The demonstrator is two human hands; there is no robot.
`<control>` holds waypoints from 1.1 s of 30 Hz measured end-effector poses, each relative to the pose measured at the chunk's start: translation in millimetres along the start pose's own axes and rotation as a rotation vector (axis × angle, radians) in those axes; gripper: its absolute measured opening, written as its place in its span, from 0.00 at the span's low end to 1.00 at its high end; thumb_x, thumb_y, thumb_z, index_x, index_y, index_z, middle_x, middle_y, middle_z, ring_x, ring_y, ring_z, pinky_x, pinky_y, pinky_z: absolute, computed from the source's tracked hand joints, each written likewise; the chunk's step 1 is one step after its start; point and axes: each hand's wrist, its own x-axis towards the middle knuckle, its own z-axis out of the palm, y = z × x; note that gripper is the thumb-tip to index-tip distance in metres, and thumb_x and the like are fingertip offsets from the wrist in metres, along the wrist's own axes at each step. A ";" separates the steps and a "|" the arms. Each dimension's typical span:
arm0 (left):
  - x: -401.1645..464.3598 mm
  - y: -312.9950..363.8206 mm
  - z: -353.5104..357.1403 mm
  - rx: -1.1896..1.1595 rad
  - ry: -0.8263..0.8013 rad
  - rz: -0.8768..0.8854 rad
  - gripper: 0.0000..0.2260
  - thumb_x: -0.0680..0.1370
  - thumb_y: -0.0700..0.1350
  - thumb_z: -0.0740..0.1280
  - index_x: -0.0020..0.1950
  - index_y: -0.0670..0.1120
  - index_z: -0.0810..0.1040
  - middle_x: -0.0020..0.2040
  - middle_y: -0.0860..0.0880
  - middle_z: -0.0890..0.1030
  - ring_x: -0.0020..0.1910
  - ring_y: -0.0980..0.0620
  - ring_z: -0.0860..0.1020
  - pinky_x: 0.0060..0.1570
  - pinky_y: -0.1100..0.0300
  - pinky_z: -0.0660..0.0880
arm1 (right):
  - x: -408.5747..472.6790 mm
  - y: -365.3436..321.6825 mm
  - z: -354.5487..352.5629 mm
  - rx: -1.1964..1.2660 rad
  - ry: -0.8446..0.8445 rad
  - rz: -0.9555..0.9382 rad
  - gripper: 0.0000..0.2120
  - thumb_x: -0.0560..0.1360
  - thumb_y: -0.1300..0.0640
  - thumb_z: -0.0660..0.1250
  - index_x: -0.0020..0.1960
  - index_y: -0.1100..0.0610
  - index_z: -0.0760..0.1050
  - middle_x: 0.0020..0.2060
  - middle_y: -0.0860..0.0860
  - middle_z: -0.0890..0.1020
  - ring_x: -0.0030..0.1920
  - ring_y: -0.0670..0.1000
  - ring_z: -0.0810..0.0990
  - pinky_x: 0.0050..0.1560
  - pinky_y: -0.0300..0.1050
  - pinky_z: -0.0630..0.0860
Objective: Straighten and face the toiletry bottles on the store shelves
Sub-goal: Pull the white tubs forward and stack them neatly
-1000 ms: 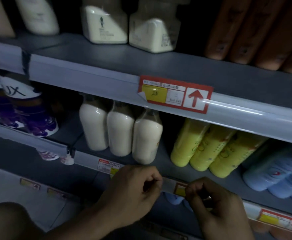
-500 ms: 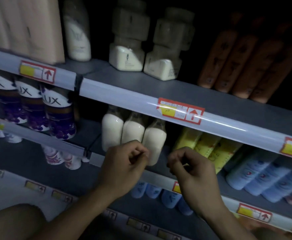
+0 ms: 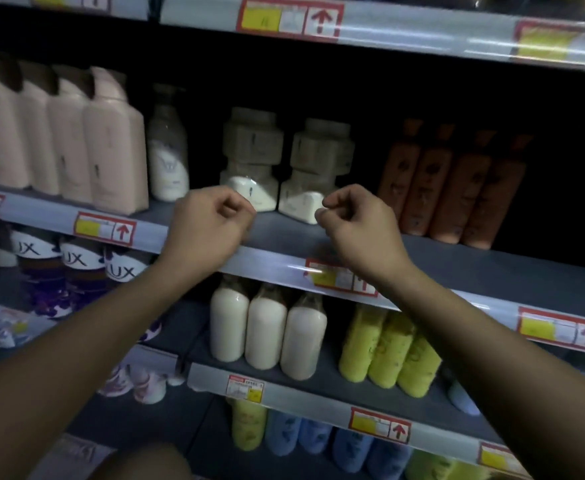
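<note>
Two squat beige bottles stand side by side on the middle shelf (image 3: 457, 268), the left one (image 3: 253, 157) and the right one (image 3: 320, 168), both set back from the shelf edge. My left hand (image 3: 211, 223) is raised in front of the left bottle's base, fingers curled, holding nothing. My right hand (image 3: 356, 223) hovers just right of the right bottle's base, fingers also curled and empty. Neither hand touches a bottle.
Pink bottles (image 3: 111, 140) and a white bottle (image 3: 168, 147) stand to the left, orange bottles (image 3: 453, 188) to the right. Below are three cream bottles (image 3: 266, 327), yellow bottles (image 3: 388, 351) and purple bottles (image 3: 76, 271). Price labels line the rails.
Both hands rose from the lower shelf rail up to the middle shelf, in front of the two beige bottles. The view tilted upward.
</note>
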 end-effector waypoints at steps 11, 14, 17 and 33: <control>109.9 -54.3 9.2 0.386 -0.061 -0.177 0.34 0.68 0.54 0.82 0.67 0.45 0.72 0.61 0.47 0.79 0.59 0.46 0.79 0.59 0.53 0.76 | 89.3 61.1 34.7 -0.153 -0.062 0.327 0.46 0.69 0.42 0.81 0.71 0.64 0.59 0.68 0.61 0.75 0.68 0.61 0.75 0.68 0.54 0.74; 132.4 -61.7 20.1 0.439 -0.115 -0.232 0.46 0.65 0.61 0.82 0.73 0.43 0.65 0.69 0.42 0.75 0.67 0.42 0.75 0.66 0.50 0.74 | 112.2 67.4 47.6 -0.192 -0.086 0.332 0.44 0.63 0.34 0.81 0.62 0.64 0.72 0.58 0.59 0.81 0.62 0.61 0.81 0.56 0.50 0.79; 148.2 -60.3 30.4 0.446 -0.100 -0.253 0.54 0.63 0.62 0.83 0.76 0.37 0.60 0.72 0.40 0.73 0.71 0.41 0.73 0.66 0.52 0.73 | 128.8 67.4 59.1 -0.296 -0.110 0.306 0.32 0.62 0.26 0.76 0.34 0.56 0.74 0.41 0.56 0.82 0.48 0.60 0.85 0.39 0.45 0.72; 175.5 -88.0 23.8 0.264 -0.148 -0.164 0.68 0.50 0.62 0.86 0.82 0.53 0.52 0.66 0.51 0.79 0.65 0.50 0.78 0.68 0.51 0.75 | 135.6 70.9 49.9 -0.282 -0.167 0.320 0.28 0.66 0.33 0.78 0.31 0.57 0.76 0.30 0.52 0.80 0.32 0.51 0.78 0.31 0.45 0.70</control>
